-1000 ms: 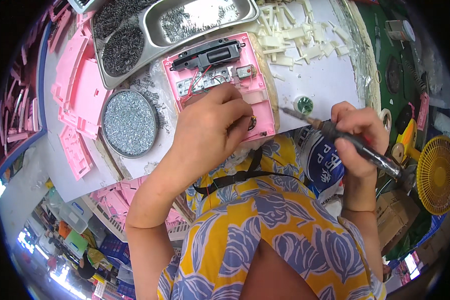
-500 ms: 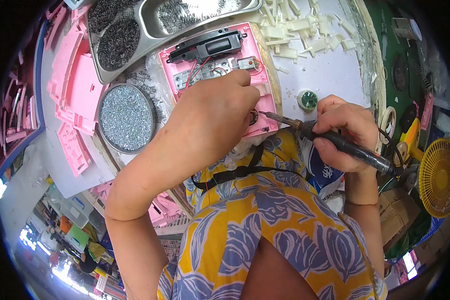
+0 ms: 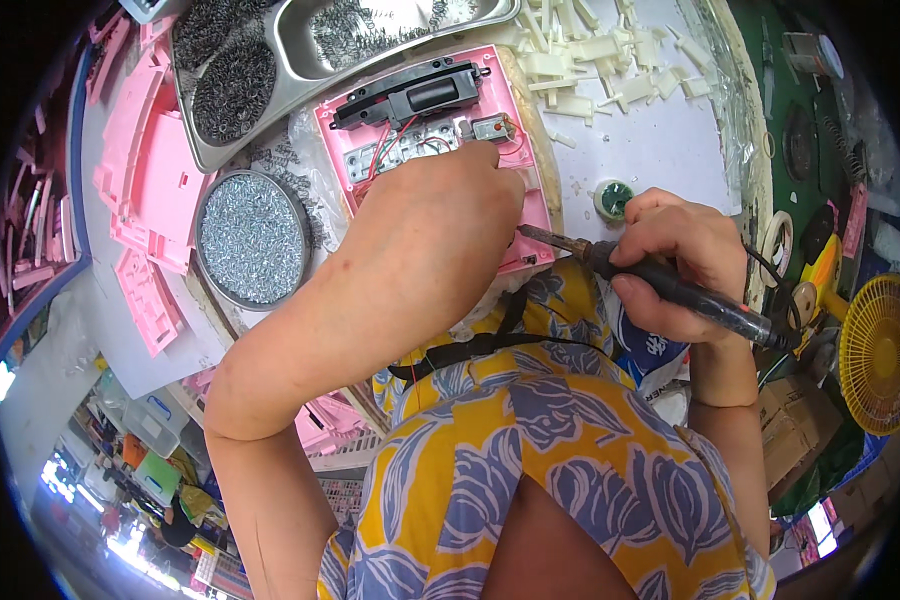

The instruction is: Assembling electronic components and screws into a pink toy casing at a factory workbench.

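My right hand (image 3: 685, 265) grips the black handle of a soldering iron (image 3: 715, 303). Its thin tip points left, to the edge of my left hand at the lower end of a pink plastic casing (image 3: 537, 202). Curled over that casing is my left hand (image 3: 445, 225), with its fingers bent in and their tips hidden, so what they pinch cannot be seen. Inside the casing sit a black plastic mechanism (image 3: 432, 95), a grey metal plate, a small motor (image 3: 491, 127) and red and green wires. A small round pot with green inside (image 3: 613, 198) stands beside my right hand.
Left of the casing, a round dish (image 3: 302, 222) holds many small metal pins. Metal trays (image 3: 288, 84) with black springs stand behind it. Pink plastic parts (image 3: 160, 165) lie at the left, white plastic pieces (image 3: 625, 60) at the back right. A yellow fan (image 3: 875, 340) stands far right.
My left hand has turned and shifted slightly lower right, covering the round part near the iron's tip. The soldering iron and my right hand have moved slightly left.
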Demonstrator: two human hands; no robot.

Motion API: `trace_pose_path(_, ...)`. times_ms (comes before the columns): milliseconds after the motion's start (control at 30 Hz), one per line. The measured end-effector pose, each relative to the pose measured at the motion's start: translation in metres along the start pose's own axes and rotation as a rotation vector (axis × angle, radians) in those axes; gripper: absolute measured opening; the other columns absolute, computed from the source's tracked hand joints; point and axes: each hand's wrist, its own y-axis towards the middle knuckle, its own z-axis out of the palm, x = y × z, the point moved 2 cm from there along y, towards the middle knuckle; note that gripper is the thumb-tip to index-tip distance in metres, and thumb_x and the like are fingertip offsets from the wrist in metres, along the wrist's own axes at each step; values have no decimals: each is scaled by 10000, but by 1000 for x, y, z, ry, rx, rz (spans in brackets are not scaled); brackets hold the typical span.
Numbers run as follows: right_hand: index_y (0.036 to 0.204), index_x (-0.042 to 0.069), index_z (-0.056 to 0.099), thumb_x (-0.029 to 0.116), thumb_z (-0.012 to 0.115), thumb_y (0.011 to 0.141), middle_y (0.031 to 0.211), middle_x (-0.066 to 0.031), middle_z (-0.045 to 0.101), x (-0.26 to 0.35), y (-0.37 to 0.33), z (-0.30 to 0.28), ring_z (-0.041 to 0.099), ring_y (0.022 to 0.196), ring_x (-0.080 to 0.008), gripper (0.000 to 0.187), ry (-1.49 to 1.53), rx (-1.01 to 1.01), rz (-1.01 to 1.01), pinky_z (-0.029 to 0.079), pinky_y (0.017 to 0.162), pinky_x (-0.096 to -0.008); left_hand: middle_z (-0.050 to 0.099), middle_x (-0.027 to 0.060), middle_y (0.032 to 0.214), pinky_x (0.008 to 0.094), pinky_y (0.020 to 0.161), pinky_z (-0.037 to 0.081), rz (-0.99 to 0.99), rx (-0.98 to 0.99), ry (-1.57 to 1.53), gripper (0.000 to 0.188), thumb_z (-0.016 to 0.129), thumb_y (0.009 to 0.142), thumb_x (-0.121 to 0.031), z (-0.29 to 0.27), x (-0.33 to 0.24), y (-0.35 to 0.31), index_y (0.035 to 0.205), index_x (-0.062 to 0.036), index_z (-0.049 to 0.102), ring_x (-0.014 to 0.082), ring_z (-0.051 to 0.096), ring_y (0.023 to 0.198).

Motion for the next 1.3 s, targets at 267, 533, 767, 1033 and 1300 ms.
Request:
trace_pose_path(267, 878, 32, 684, 50, 786, 691, 630, -46, 564, 5, -12, -17, 542, 588, -198, 214, 104, -35, 35, 433, 582, -320, 610, 190, 850, 456, 648, 551, -31, -9, 53, 88, 663, 734, -25, -1, -2, -4, 806, 21, 640, 375, 662, 754)
trace_pose_path(533, 890, 2, 685, 49, 782, 712, 630, -40, 538, 4, -16, -22, 504, 589, -172, 208, 145, -120, 22, 390, 557, -292, 599, 139, 857, 434, 650, 535, -66, -62, 39, 65, 683, 748, -28, 3, -2, -12, 810, -10, 672, 341, 654, 758)
trace_pose_path(767, 898, 6, 688, 54, 790, 712, 678, -58, 592, 2, -12, -20, 519, 595, -170, 217, 137, -81, 13, 412, 570, -288, 638, 81, 918, 394, 668, 539, 20, -108, 41, 192, 747, 746, -32, 6, 5, -19, 932, -52, 706, 297, 665, 802)
trace_pose_path(1033, 896, 24, 691, 79, 799, 700, 690, -50, 605, 4, -8, -18, 512, 578, -169, 231, 96, -39, 23, 420, 574, -290, 632, 48, 907, 356, 651, 547, 194, -23, 70, 226, 752, 716, -73, 2, 13, -13, 932, -63, 686, 251, 663, 798)
trace_pose_path(1300, 857, 52, 695, 75, 798, 667, 656, -57, 615, 9, -4, -13, 576, 577, -209, 217, 62, -5, 49, 452, 559, -313, 590, 22, 909, 330, 617, 536, 300, 26, 220, 191, 706, 754, -143, -3, 11, -8, 927, -65, 690, 200, 637, 809)
